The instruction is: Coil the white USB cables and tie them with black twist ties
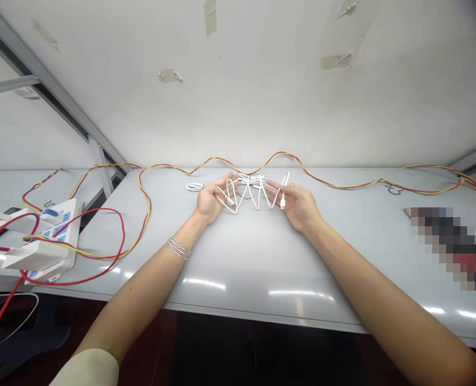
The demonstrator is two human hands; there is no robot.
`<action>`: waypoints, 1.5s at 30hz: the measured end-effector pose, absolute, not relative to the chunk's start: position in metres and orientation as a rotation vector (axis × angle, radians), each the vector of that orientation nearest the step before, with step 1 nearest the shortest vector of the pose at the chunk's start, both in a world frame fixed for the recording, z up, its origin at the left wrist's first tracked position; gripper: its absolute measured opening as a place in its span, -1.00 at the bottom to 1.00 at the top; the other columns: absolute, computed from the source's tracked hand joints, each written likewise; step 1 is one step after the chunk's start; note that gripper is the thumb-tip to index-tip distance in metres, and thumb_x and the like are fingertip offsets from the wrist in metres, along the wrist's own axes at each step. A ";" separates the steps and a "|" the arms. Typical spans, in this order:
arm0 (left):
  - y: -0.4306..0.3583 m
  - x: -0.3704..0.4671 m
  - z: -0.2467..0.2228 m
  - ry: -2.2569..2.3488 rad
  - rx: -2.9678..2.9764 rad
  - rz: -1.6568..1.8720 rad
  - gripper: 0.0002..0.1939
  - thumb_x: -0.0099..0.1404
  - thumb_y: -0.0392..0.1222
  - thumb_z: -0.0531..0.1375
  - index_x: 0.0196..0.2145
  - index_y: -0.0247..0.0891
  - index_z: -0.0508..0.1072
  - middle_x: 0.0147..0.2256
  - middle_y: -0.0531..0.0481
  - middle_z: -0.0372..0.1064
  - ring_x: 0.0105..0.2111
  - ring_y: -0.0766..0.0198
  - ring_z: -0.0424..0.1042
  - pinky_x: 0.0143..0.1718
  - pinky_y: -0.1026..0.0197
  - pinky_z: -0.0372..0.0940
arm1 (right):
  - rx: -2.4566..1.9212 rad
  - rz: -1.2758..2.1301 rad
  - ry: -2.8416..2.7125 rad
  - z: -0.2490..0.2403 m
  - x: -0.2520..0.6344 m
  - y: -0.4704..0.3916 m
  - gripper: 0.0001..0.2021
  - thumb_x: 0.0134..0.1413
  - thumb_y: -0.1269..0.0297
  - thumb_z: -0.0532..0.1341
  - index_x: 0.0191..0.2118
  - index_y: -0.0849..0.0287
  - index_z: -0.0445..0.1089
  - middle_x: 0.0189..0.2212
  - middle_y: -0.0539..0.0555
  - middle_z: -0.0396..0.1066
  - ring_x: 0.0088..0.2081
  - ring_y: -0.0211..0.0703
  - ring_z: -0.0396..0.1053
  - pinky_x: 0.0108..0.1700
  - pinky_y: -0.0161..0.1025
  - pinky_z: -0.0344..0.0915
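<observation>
A white charging cable point(258, 206) stretches in loose zigzag bends between my two hands above the grey table. My left hand point(210, 201), palm up, holds one end across its fingers, with a plug point(230, 202) at the fingers. My right hand point(300, 205) has the other end looped over its fingers, which are mostly stretched out. The slimmer white connector point(283, 202) hangs at those fingers. Behind the bends lies a bundle of white cables point(252, 180) with a dark tie. Left of it, near my left fingertips, rests a small coiled white cable point(194, 187).
Red and yellow twisted wire point(147, 201) runs along the back of the table point(242, 257). On the left, a white power strip point(72, 228) carries plugged-in adapters and a red cable point(124, 230). A blurred object point(455, 246) lies at the right. Short black ties point(394, 188) sit near the back.
</observation>
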State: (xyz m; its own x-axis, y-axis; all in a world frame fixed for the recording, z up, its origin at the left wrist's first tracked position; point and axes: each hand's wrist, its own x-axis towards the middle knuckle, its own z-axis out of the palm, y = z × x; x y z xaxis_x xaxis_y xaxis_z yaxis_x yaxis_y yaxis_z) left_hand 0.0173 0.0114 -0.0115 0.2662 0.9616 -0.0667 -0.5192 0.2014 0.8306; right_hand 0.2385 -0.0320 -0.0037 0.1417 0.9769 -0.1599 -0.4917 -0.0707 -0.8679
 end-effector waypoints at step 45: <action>-0.024 0.052 -0.017 0.787 1.187 1.106 -0.25 0.38 0.37 0.03 0.10 -0.38 0.49 -0.13 -0.27 0.62 -0.08 0.01 0.60 0.06 0.00 0.41 | -1.192 1.336 -1.226 -0.025 0.196 -0.062 -0.65 -0.19 0.27 0.50 -0.40 0.11 0.29 -0.42 0.00 0.56 -0.43 -0.14 0.53 -0.39 -0.24 0.41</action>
State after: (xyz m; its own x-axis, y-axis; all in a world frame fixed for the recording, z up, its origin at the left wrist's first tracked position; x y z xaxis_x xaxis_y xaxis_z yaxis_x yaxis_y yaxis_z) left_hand 0.0524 -0.0237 -0.0174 0.3028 0.9504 0.0715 -0.2432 0.0045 0.9700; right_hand 0.1958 -0.0617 -0.0254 -0.0923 0.9938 -0.0623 -0.0229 -0.0647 -0.9976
